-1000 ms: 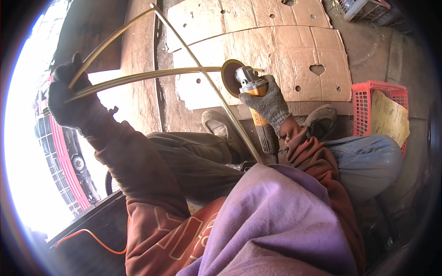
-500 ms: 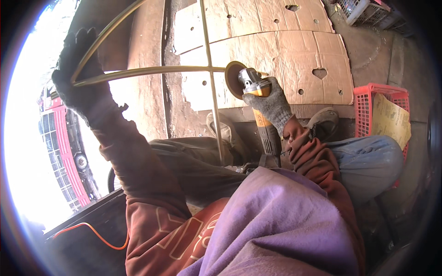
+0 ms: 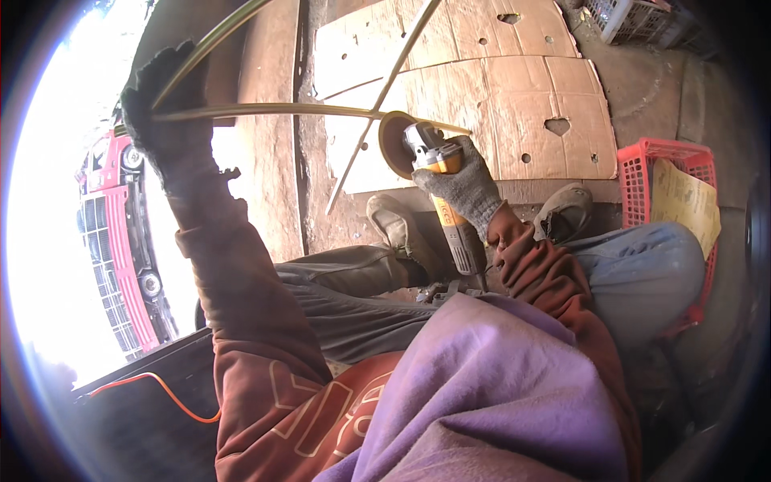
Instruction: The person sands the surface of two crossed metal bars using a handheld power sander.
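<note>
At the far left, my left hand (image 3: 165,100), in a dark glove, is closed round the corner of a brass-coloured metal tube frame (image 3: 273,110). One tube runs from that corner to the right, and a slanting bar (image 3: 401,58) crosses it over the cardboard. My right hand (image 3: 466,185), in a grey knitted glove, grips a yellow and black angle grinder (image 3: 458,233). Its round disc (image 3: 394,146) is right by the crossing of the bars. Whether the disc touches the metal I cannot tell. The grinder's back end points down between my legs.
Flattened cardboard sheets (image 3: 514,96) with holes lie on the floor ahead of my shoes (image 3: 401,229). To the right stands a red plastic crate (image 3: 634,189) with a yellowish sheet in it. A grey crate (image 3: 618,20) is at the back right. An orange cord (image 3: 173,398) lies lower left.
The metal frame has turned, so its cross bar now leans to the upper right. My left hand has shifted a little right, and the grinder has moved slightly left.
</note>
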Action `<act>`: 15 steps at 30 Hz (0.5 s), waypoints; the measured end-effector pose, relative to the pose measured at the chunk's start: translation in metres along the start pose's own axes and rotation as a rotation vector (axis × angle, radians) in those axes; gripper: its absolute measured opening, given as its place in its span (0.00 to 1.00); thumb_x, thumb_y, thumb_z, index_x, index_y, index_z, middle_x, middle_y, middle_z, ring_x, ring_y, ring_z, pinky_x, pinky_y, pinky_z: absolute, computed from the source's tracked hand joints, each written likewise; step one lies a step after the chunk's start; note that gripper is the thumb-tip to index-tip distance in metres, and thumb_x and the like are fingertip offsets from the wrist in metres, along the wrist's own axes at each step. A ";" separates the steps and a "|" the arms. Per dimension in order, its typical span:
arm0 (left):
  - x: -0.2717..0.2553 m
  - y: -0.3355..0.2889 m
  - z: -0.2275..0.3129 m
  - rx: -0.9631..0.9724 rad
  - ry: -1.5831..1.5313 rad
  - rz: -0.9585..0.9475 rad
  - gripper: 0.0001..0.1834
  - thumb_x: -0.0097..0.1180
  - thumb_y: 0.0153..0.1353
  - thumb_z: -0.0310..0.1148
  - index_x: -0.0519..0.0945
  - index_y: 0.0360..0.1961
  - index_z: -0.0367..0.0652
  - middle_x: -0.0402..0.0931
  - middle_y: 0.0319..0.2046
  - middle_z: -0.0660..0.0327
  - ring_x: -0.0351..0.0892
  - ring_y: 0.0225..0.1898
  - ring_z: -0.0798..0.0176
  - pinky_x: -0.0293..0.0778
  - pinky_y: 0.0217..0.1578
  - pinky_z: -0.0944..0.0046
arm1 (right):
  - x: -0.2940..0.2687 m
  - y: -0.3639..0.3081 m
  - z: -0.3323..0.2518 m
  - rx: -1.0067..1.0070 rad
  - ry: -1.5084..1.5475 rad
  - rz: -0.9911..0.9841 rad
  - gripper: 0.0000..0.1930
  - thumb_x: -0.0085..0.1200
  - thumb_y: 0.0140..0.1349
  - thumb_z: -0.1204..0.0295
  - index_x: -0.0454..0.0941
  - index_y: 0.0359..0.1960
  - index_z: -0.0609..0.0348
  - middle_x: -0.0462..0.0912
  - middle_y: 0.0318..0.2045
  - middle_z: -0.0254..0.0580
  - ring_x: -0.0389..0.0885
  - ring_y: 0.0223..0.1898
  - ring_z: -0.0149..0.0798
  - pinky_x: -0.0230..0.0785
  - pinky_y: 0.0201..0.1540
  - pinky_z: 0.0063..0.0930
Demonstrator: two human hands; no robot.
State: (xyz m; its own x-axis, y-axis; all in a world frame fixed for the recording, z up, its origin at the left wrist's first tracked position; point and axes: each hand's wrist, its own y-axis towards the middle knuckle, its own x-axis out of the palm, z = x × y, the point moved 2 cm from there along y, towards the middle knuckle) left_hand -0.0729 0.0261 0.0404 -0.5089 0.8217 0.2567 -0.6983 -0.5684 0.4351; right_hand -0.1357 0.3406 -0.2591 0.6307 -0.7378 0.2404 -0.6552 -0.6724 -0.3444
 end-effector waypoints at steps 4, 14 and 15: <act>-0.002 -0.005 0.002 -0.005 -0.011 0.026 0.24 0.51 0.72 0.51 0.79 0.46 0.36 0.78 0.46 0.48 0.77 0.51 0.42 0.70 0.62 0.33 | -0.002 0.002 0.002 -0.052 0.133 0.033 0.33 0.79 0.48 0.62 0.74 0.51 0.64 0.85 0.39 0.43 0.86 0.38 0.34 0.81 0.42 0.30; -0.028 -0.020 0.007 -0.013 -0.007 0.113 0.20 0.49 0.73 0.48 0.77 0.37 0.41 0.75 0.37 0.54 0.75 0.42 0.47 0.69 0.58 0.35 | -0.006 0.017 0.030 0.087 0.007 0.045 0.34 0.78 0.50 0.67 0.73 0.57 0.57 0.84 0.44 0.38 0.84 0.42 0.32 0.80 0.45 0.28; -0.030 -0.022 0.008 -0.017 -0.006 0.119 0.19 0.49 0.73 0.48 0.77 0.36 0.42 0.75 0.36 0.55 0.74 0.41 0.47 0.69 0.58 0.35 | -0.006 0.018 0.029 0.048 0.017 0.047 0.34 0.78 0.50 0.67 0.73 0.58 0.57 0.84 0.44 0.38 0.84 0.42 0.32 0.80 0.45 0.28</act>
State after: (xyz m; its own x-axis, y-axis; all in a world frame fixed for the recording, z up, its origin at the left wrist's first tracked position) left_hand -0.0384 0.0146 0.0296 -0.5856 0.7486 0.3110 -0.6415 -0.6625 0.3867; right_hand -0.1388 0.3346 -0.2928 0.5925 -0.7696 0.2381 -0.6628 -0.6337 -0.3989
